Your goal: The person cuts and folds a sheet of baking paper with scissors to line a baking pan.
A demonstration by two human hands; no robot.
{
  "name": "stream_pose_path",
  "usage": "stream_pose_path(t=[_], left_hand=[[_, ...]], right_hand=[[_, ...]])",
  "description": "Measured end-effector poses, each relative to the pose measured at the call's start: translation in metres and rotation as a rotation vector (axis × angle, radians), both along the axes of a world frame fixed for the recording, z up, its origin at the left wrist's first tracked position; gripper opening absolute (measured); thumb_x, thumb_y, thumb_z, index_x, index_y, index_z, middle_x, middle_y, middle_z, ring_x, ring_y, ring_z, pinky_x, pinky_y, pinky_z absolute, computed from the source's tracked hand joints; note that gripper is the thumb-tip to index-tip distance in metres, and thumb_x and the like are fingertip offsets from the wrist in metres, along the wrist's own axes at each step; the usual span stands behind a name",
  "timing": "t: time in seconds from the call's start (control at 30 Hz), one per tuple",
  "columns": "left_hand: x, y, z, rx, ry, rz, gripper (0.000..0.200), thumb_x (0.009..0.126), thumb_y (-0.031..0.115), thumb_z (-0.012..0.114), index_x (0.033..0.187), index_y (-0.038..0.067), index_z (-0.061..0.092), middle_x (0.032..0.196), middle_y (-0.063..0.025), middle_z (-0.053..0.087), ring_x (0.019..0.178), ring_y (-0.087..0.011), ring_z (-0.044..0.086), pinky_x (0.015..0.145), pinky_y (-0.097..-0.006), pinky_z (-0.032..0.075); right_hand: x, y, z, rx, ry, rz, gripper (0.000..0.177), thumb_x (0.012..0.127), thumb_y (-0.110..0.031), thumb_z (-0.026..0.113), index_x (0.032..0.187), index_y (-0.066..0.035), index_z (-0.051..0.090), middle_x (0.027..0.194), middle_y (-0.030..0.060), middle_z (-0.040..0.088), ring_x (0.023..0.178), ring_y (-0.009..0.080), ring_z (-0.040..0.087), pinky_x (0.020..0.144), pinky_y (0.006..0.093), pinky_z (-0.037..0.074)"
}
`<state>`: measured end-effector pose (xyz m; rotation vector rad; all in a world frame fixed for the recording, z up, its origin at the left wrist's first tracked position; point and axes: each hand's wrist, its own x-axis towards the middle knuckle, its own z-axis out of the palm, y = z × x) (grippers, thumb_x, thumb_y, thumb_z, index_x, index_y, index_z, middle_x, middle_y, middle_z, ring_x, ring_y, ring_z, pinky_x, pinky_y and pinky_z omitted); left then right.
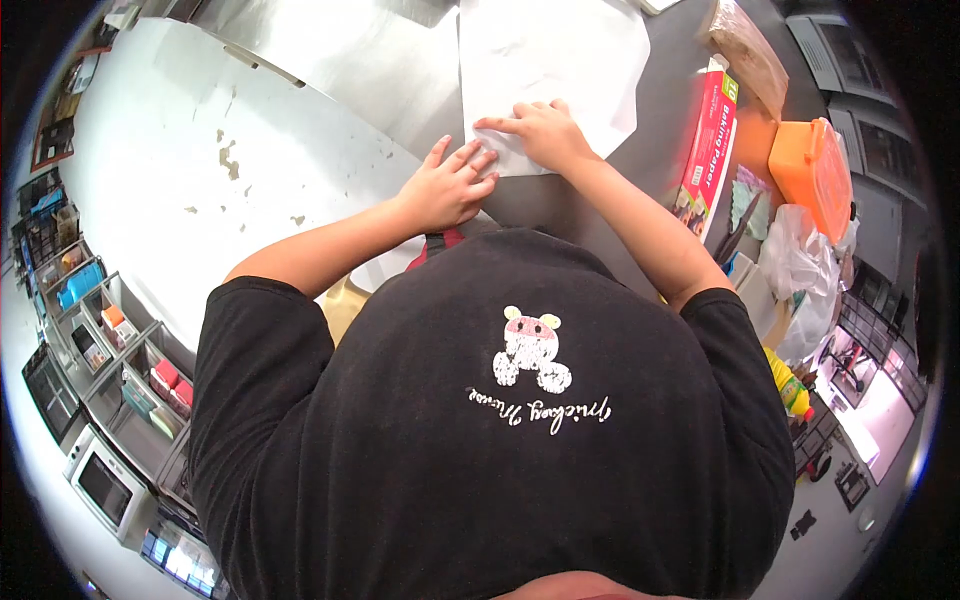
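A large sheet of white paper [560,50] lies on the metal worktop [610,180]. My left hand [445,185] is at the sheet's near left corner, palm down, fingers apart, with fingertips at the paper's edge. Just to its right, my right hand [545,135] rests on the paper, its index finger stretched out to the left and the other fingers spread forward. The paper near both hands looks creased or folded over; how the fold lies under the fingers is partly hidden.
A red baking paper box [708,150] stands along the right side, near a plastic bag of brownish contents [750,60], an orange container [810,175] and clear plastic bags [800,255]. A white surface with worn patches [200,140] fills the left. Shelves [120,340] stand farther left.
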<state>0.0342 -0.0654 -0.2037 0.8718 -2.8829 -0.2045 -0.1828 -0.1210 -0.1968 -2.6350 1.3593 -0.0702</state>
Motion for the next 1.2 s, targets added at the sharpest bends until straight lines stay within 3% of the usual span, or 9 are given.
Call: stream_pose_path(t=[0.13, 0.37, 0.43, 0.47, 0.53, 0.57, 0.7, 1.03, 1.2], left_hand=[[0.001, -0.002, 0.001, 0.029, 0.002, -0.011, 0.044, 0.077, 0.033, 0.061, 0.117, 0.018, 0.053, 0.135, -0.0067, 0.044, 0.129, -0.0263, 0.036, 0.103, -0.0548, 0.024], [0.002, -0.002, 0.0, 0.03, 0.02, -0.014, 0.042, 0.077, 0.035, 0.061, 0.116, 0.018, 0.054, 0.134, -0.0069, 0.045, 0.128, -0.0267, 0.037, 0.103, -0.0552, 0.024], [0.002, -0.002, 0.0, 0.026, 0.026, -0.021, 0.041, 0.078, 0.035, 0.06, 0.115, 0.018, 0.054, 0.133, -0.0074, 0.046, 0.127, -0.0269, 0.037, 0.103, -0.0556, 0.023], [0.002, -0.002, -0.001, 0.024, 0.029, -0.021, 0.041, 0.078, 0.036, 0.06, 0.114, 0.017, 0.055, 0.133, -0.0079, 0.046, 0.127, -0.0271, 0.038, 0.102, -0.056, 0.023], [0.002, -0.002, -0.003, 0.026, 0.016, -0.017, 0.039, 0.077, 0.035, 0.06, 0.112, 0.017, 0.055, 0.131, -0.0086, 0.047, 0.126, -0.0272, 0.038, 0.101, -0.0573, 0.025], [0.002, -0.001, -0.003, 0.03, 0.001, -0.006, 0.038, 0.076, 0.035, 0.06, 0.109, 0.017, 0.055, 0.13, -0.0092, 0.048, 0.126, -0.0272, 0.039, 0.099, -0.0585, 0.027], [0.002, -0.002, -0.002, 0.032, 0.0, -0.023, 0.037, 0.077, 0.035, 0.06, 0.109, 0.018, 0.055, 0.13, -0.0099, 0.047, 0.126, -0.0277, 0.038, 0.1, -0.0587, 0.026], [-0.001, 0.0, -0.002, 0.043, 0.009, -0.015, 0.038, 0.081, 0.034, 0.057, 0.115, 0.016, 0.055, 0.132, -0.0068, 0.047, 0.127, -0.0277, 0.038, 0.101, -0.0578, 0.024], [-0.002, -0.001, 0.002, 0.024, -0.01, -0.018, 0.038, 0.081, 0.033, 0.059, 0.115, 0.016, 0.056, 0.132, -0.007, 0.047, 0.127, -0.0277, 0.038, 0.103, -0.0552, 0.023]], right_hand=[[-0.001, -0.002, -0.004, 0.012, 0.056, 0.004, 0.041, 0.088, -0.025, 0.042, 0.12, -0.048, 0.053, 0.082, -0.0021, 0.056, 0.084, 0.015, 0.06, 0.079, 0.0364, 0.039], [0.002, 0.006, -0.002, -0.025, 0.08, -0.006, 0.041, 0.086, -0.021, 0.045, 0.118, -0.044, 0.056, 0.093, -0.0012, 0.058, 0.093, 0.0145, 0.057, 0.084, 0.0378, 0.037], [0.005, 0.02, -0.011, -0.264, -0.021, -0.05, 0.042, 0.084, -0.02, 0.049, 0.124, -0.034, 0.054, 0.113, 0.0027, 0.057, 0.11, 0.0165, 0.052, 0.098, 0.044, 0.029], [0.008, 0.03, -0.009, -0.266, -0.019, -0.057, 0.042, 0.084, -0.02, 0.049, 0.124, -0.034, 0.054, 0.113, 0.0027, 0.057, 0.11, 0.0165, 0.052, 0.098, 0.044, 0.029], [0.014, 0.056, -0.006, -0.203, -0.136, -0.022, 0.048, 0.082, -0.024, 0.053, 0.13, -0.022, 0.049, 0.129, 0.0068, 0.05, 0.125, 0.0181, 0.041, 0.107, 0.0499, 0.015], [0.012, 0.069, -0.01, -0.121, -0.036, 0.023, 0.062, 0.08, -0.031, 0.055, 0.137, -0.013, 0.038, 0.139, 0.0091, 0.042, 0.134, 0.0199, 0.031, 0.111, 0.0506, 0.008], [0.005, 0.1, -0.016, 0.163, -0.083, 0.039, 0.08, 0.076, -0.038, 0.06, 0.141, -0.005, 0.026, 0.149, 0.0103, 0.024, 0.138, 0.0216, 0.023, 0.113, 0.0473, 0.004], [-0.01, 0.12, -0.009, 0.114, 0.154, -0.232, 0.086, 0.074, -0.051, 0.057, 0.14, -0.004, 0.028, 0.148, 0.0135, 0.024, 0.139, 0.0251, 0.017, 0.112, 0.0507, 0.002], [-0.016, 0.115, 0.003, -0.014, -0.093, -0.226, 0.078, 0.07, -0.04, 0.064, 0.136, -0.011, 0.036, 0.146, 0.0099, 0.028, 0.138, 0.0261, 0.02, 0.11, 0.0542, 0.004]])
